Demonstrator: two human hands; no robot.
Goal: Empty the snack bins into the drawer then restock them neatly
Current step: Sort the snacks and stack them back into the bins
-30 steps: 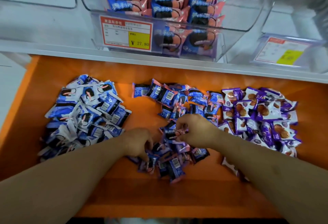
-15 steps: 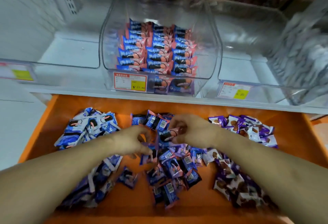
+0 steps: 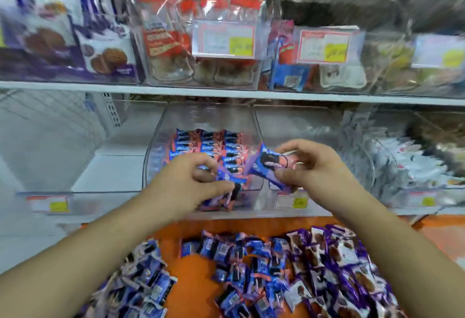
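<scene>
Gripping blue packets, left hand (image 3: 191,186) and right hand (image 3: 309,166) hover before the clear bin (image 3: 156,156).

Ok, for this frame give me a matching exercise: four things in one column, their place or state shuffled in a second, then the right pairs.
Things
1. left hand
2. right hand
3. clear bin
4. purple cookie packets

Place or state
A. lying loose at the right of the orange drawer
B. on the lower shelf, partly filled with neat rows
C. pinches a blue-pink packet, cookie picture facing up
D. holds blue-pink packets low at the bin's front

Pairs: 1-D, 2-C, 3-B, 4-A
</scene>
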